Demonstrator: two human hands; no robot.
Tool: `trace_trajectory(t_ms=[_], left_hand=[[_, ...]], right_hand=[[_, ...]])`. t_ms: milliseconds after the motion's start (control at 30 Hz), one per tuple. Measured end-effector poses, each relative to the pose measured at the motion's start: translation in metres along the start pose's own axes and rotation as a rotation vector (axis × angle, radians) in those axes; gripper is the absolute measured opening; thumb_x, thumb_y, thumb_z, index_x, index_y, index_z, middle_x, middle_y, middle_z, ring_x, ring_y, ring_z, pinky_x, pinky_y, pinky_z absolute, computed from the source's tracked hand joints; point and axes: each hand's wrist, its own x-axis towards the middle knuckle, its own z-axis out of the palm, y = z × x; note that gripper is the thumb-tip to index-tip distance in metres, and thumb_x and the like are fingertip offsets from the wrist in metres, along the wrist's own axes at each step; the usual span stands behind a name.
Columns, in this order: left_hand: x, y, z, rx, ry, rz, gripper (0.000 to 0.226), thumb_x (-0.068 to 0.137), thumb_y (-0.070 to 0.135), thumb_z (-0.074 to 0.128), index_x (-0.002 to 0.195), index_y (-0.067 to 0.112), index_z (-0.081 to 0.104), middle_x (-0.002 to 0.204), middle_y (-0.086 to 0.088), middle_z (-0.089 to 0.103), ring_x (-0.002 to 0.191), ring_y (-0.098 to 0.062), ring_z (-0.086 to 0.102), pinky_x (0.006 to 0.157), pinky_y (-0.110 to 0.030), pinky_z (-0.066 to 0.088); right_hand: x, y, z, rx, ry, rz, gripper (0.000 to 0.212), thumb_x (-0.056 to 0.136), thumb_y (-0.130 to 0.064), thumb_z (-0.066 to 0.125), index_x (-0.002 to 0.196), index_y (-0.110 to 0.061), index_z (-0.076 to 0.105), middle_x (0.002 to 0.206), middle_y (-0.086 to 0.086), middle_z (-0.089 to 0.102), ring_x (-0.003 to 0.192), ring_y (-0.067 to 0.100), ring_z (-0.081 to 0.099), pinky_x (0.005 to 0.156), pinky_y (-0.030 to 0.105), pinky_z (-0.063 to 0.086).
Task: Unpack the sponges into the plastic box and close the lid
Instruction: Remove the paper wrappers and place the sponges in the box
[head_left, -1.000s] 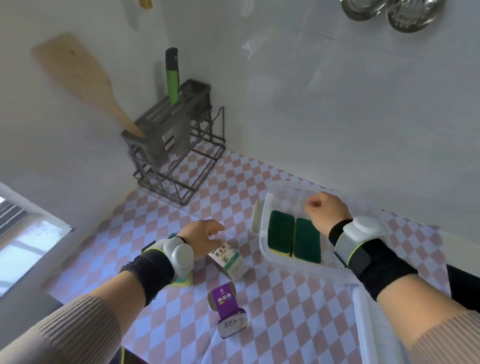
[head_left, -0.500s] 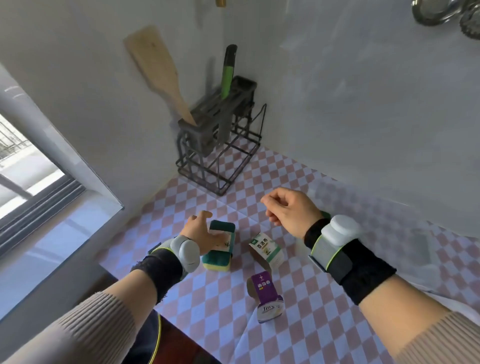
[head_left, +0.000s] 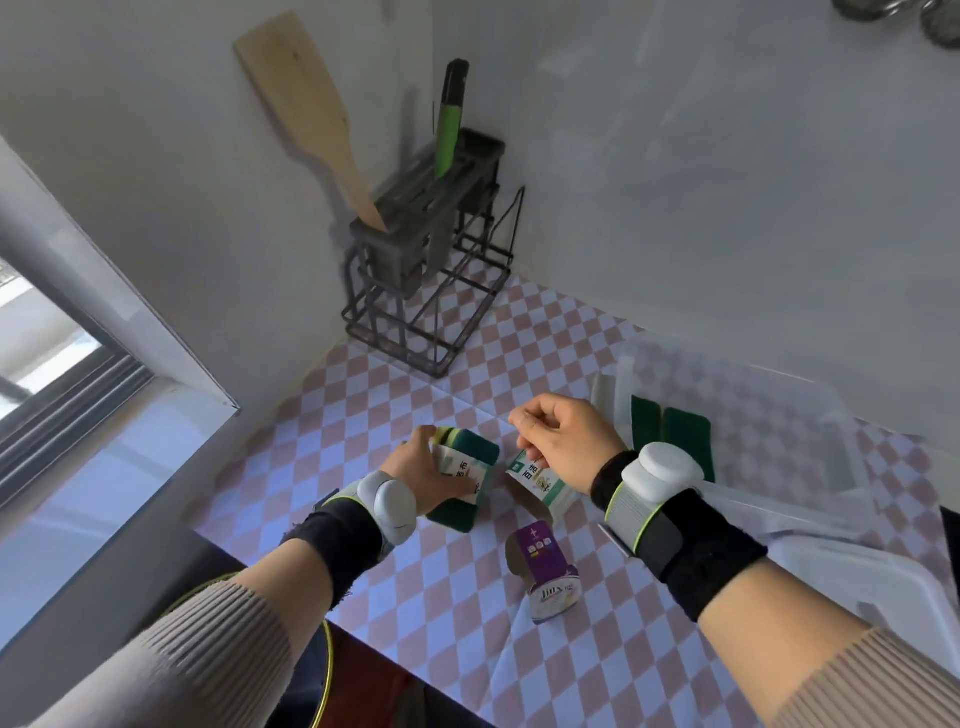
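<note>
My left hand grips a pack of green and yellow sponges wrapped in a white paper band, lifted a little off the checked counter. My right hand hovers just right of it with fingers curled and nothing held. Under the right hand lies an empty green-and-white paper sleeve. A purple sleeve lies nearer to me. The clear plastic box stands at the right with two green sponges inside. Its white lid lies at the lower right.
A dark wire utensil rack stands in the far corner with a wooden spatula and a green-handled tool. A window sill runs along the left. The counter's front edge drops off below my left forearm.
My right hand left the box and moved left toward the sponge pack. My left hand closed round the pack and raised it. The view swung left, then back right.
</note>
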Motion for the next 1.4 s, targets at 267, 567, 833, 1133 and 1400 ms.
trace_trajectory(t_ms=[267,567,833,1133,1400], left_hand=[[-0.013,0.022,-0.054,-0.059,0.030,0.130,0.072,0.078,0.033,0.077,0.138,0.019,0.041,0.114,0.001,0.062,0.094,-0.017,0.058,0.076,-0.028,0.044],[-0.037,0.074,-0.088,-0.027,-0.086,0.329,0.041,0.078,0.037,0.078,0.114,0.026,0.062,0.103,0.007,0.072,0.092,-0.010,0.069,0.082,-0.028,0.056],[-0.061,0.121,-0.077,0.000,-0.195,0.521,0.044,0.079,0.035,0.077,0.119,0.028,0.058,0.098,0.009,0.071,0.088,-0.009,0.070,0.081,-0.030,0.059],[-0.072,0.151,-0.041,0.051,-0.212,0.544,0.044,0.073,0.043,0.081,0.106,0.026,0.058,0.081,0.012,0.071,0.070,-0.001,0.069,0.058,-0.012,0.052],[-0.071,0.174,-0.033,0.122,-0.178,0.551,0.049,0.071,0.050,0.080,0.108,0.028,0.058,0.092,0.010,0.070,0.083,-0.009,0.068,0.076,-0.025,0.056]], right_hand=[[-0.009,-0.015,-0.010,0.039,0.045,-0.016,0.016,0.097,-0.029,0.056,0.091,-0.019,0.066,0.078,-0.004,0.069,0.071,0.012,0.064,0.076,0.036,0.061],[-0.025,-0.039,-0.036,0.118,0.080,-0.075,0.051,0.090,-0.041,0.064,0.135,-0.023,0.051,0.133,-0.003,0.058,0.115,0.012,0.058,0.101,0.040,0.051],[-0.044,-0.035,-0.059,0.214,0.064,-0.101,0.048,0.087,-0.031,0.072,0.131,-0.027,0.053,0.119,-0.003,0.065,0.108,0.015,0.065,0.094,0.039,0.056],[-0.052,-0.008,-0.095,0.240,0.203,-0.033,0.043,0.079,-0.034,0.074,0.117,-0.028,0.057,0.109,0.003,0.069,0.097,0.018,0.069,0.093,0.044,0.055],[-0.059,0.004,-0.121,0.446,0.387,-0.021,0.049,0.083,-0.030,0.075,0.125,-0.025,0.050,0.113,0.002,0.067,0.095,0.015,0.069,0.085,0.033,0.057]])
